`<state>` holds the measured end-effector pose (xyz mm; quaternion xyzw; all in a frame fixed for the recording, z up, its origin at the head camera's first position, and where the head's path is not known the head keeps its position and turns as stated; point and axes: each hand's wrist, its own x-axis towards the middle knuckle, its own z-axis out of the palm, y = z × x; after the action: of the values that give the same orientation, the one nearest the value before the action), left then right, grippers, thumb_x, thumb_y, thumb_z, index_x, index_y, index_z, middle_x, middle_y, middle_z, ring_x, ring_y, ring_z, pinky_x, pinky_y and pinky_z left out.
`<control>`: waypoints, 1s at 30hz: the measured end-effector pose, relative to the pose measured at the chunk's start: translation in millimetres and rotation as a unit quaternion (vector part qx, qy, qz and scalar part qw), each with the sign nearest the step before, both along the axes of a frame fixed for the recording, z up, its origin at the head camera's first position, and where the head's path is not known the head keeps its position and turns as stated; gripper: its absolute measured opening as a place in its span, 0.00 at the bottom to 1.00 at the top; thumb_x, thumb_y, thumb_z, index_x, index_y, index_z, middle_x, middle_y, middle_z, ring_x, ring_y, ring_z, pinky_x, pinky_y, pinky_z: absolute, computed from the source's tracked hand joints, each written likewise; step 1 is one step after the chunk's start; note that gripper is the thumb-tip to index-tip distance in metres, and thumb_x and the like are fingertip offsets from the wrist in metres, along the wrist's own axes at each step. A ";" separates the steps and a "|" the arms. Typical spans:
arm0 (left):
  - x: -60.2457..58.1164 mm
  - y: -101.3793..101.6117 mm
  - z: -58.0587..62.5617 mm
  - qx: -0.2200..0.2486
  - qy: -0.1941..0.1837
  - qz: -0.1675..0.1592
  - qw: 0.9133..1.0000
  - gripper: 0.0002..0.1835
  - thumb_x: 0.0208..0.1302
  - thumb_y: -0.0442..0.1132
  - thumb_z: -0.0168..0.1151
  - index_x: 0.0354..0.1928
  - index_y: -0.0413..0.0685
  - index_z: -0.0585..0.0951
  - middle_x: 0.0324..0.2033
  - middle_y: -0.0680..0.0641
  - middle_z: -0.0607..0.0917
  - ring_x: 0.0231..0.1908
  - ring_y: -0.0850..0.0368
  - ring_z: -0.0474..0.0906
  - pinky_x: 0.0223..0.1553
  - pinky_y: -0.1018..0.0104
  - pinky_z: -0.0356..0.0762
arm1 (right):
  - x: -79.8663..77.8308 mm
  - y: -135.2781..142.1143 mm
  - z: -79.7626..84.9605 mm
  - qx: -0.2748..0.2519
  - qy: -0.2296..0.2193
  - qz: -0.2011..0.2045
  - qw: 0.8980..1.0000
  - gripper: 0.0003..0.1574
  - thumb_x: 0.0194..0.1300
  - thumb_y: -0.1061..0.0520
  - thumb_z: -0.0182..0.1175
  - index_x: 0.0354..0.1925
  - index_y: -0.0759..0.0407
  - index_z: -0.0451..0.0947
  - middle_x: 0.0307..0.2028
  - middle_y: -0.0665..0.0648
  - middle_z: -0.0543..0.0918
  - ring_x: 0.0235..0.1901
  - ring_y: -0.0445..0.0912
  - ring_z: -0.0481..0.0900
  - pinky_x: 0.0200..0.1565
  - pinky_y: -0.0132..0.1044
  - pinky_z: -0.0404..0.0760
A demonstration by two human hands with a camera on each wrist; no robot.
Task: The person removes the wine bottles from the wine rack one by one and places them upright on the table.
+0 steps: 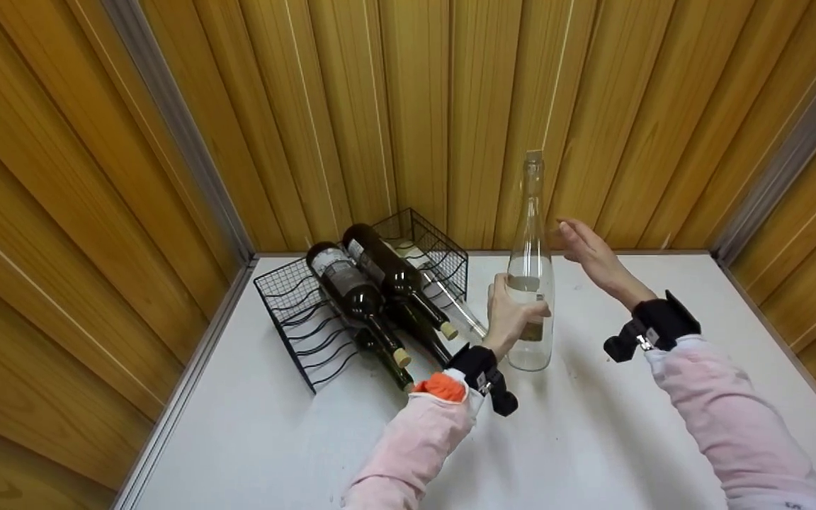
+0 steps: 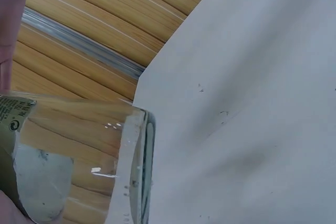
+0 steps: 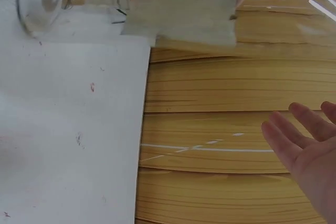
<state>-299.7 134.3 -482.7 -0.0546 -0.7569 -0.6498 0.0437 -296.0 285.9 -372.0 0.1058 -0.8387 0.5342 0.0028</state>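
My left hand (image 1: 511,312) grips a clear glass bottle (image 1: 532,244) around its lower body, thumb across the front. Upright and stoppered with a pale cork (image 1: 534,156), the bottle has its base close over the white table. A torn, greyish label (image 3: 184,11) wraps its side, partly covered by my fingers. To the right of the bottle, my right hand (image 1: 596,258) is raised with fingers extended, holding nothing; the right wrist view shows its fingers apart from the glass. The bottle's lower end (image 2: 100,145) fills the lower left of the left wrist view.
Left of the bottle, a black wire rack (image 1: 287,333) holds several bottles lying tilted. Two dark corked wine bottles (image 1: 358,297) lie on top, with green ones and a clear one (image 1: 454,301) lower down. Wood-patterned walls (image 1: 422,106) enclose the white table (image 1: 252,439).
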 end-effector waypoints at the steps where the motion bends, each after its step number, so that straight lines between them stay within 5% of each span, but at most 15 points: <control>1: 1.5 0.3 -2.9 -0.001 -0.002 0.001 1.000 0.36 0.33 0.37 0.75 0.51 0.48 0.73 0.40 0.52 0.75 0.38 0.63 0.71 0.40 0.70 0.73 | 2.2 -3.8 2.6 -0.007 0.001 0.004 1.000 0.37 0.81 0.50 0.33 0.74 0.76 0.46 0.70 0.82 0.56 0.71 0.74 0.55 0.70 0.66 0.58; 19: 26.8 1.0 -41.3 -0.032 -0.035 -0.002 0.999 0.36 0.30 0.36 0.75 0.50 0.51 0.74 0.40 0.52 0.75 0.36 0.62 0.70 0.38 0.71 0.71 | -2.3 -37.7 2.3 -0.055 -0.032 0.018 0.998 0.38 0.78 0.56 0.43 0.73 0.76 0.42 0.67 0.81 0.61 0.65 0.69 0.66 0.67 0.66 0.64; 25: 33.6 0.9 -46.5 -0.042 -0.051 -0.016 0.998 0.41 0.30 0.38 0.75 0.56 0.49 0.72 0.40 0.51 0.75 0.36 0.61 0.71 0.37 0.70 0.72 | -5.7 -42.1 -3.7 -0.077 -0.030 -0.028 0.996 0.26 0.75 0.59 0.51 0.62 0.74 0.58 0.44 0.60 0.83 0.41 0.39 0.82 0.50 0.37 0.83; 30: 34.0 0.3 -45.3 -0.071 -0.042 -0.021 0.996 0.42 0.30 0.40 0.76 0.56 0.51 0.72 0.40 0.52 0.75 0.36 0.62 0.71 0.37 0.70 0.72 | -16.9 -39.5 -15.1 -0.138 -0.042 -0.082 0.986 0.09 0.74 0.58 0.54 0.44 0.64 0.68 0.26 0.45 0.83 0.29 0.36 0.83 0.36 0.26 0.82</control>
<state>-265.7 134.6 -528.1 -0.0463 -0.8011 -0.5967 -0.0055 -312.9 246.4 -387.1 0.0130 -0.7620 0.6470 0.0259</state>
